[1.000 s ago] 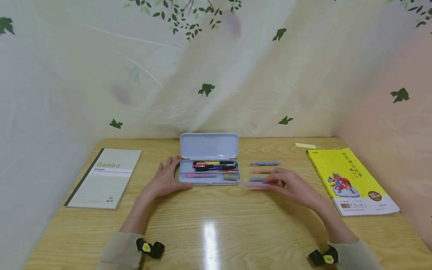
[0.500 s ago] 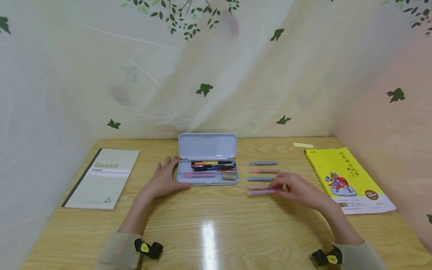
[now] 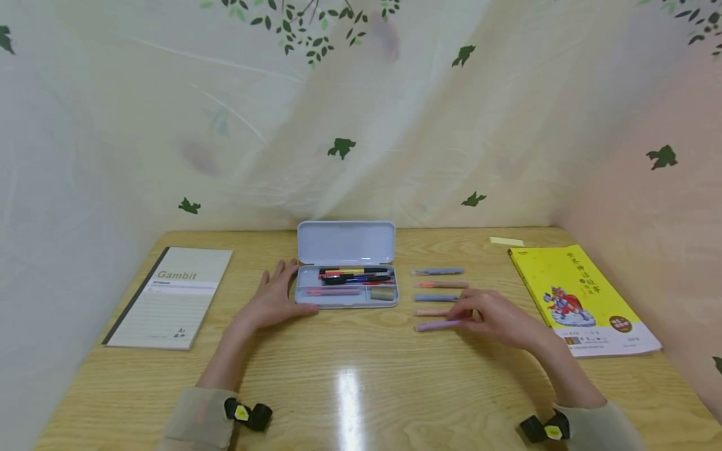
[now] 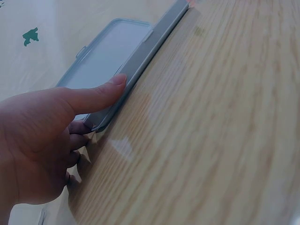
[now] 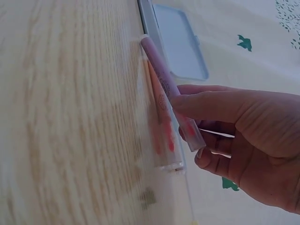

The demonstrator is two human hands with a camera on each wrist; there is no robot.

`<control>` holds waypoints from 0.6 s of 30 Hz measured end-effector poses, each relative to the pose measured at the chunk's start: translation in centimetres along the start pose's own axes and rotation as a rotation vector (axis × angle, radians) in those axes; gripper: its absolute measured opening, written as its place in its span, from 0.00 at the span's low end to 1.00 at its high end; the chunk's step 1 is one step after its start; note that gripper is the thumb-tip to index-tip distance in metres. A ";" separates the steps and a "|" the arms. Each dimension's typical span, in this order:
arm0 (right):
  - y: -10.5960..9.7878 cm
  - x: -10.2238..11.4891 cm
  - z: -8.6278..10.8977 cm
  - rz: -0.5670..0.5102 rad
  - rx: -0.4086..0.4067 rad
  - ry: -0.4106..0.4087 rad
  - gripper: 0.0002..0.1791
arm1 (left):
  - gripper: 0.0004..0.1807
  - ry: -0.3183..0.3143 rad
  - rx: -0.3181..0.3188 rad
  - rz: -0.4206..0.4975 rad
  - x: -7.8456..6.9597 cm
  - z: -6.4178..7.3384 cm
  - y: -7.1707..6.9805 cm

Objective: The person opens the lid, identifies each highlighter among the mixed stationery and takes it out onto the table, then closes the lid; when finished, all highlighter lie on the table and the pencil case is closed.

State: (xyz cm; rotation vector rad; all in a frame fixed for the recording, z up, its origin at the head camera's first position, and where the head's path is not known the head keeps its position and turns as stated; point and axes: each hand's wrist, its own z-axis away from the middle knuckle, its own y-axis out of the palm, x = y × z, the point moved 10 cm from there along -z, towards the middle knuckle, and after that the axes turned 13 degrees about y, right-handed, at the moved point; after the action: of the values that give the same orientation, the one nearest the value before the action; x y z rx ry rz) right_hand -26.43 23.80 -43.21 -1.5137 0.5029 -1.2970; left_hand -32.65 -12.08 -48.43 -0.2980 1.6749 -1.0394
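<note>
A pale blue pencil case [image 3: 345, 307] stands with its lid [image 3: 346, 243] raised, holding several pens and a grey-brown block [image 3: 383, 294]. My left hand [image 3: 272, 300] holds its left end, the thumb [image 4: 101, 96] along the front wall and the fingers round the corner. To the right of the case, my right hand [image 3: 499, 318] pinches a purple marker pen [image 3: 433, 326] between thumb and fingers. In the right wrist view, this marker [image 5: 157, 61] slants over a pink marker pen [image 5: 161, 105] on the table. Its clear end points toward the palm.
Behind the right hand lie a blue pen [image 3: 439, 271], an orange-tipped pen [image 3: 442, 285] and another blue pen [image 3: 434, 298] in rows. A Gambit notebook [image 3: 172, 300] lies at the left, a yellow book [image 3: 575, 294] at the right. A pale yellow strip [image 3: 506, 241] is near the back edge.
My right hand has drawn the purple marker pen slightly right and toward the front, and the pink one behind it now shows. My left hand keeps its place on the case.
</note>
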 end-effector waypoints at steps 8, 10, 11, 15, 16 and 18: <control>0.3 -0.2 -0.1 0.030 0.005 0.017 0.11 | 0.60 -0.009 0.002 0.000 0.1 -0.1 0.1; 0.3 -0.2 -0.2 0.035 0.003 0.025 0.12 | 0.60 -0.009 0.001 0.003 0.1 -0.1 0.1; 0.3 -0.3 -0.2 0.038 0.004 0.023 0.12 | 0.60 -0.008 0.000 0.005 0.1 -0.1 0.1; 0.5 -0.5 -0.2 0.052 0.019 0.049 0.11 | 0.60 -0.009 0.003 0.007 0.0 0.0 0.1; 0.6 -0.5 -0.2 0.055 0.024 0.051 0.11 | 0.60 -0.009 0.003 0.008 0.0 0.0 0.1; 0.7 -0.5 -0.3 0.064 0.029 0.058 0.10 | 0.60 -0.011 0.004 0.008 0.0 0.0 0.1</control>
State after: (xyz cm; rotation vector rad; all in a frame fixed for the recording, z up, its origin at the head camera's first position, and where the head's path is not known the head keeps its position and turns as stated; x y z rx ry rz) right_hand -26.64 23.83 -44.10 -1.4282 0.5628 -1.2962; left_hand -32.67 -12.04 -48.51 -0.2938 1.6630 -1.0332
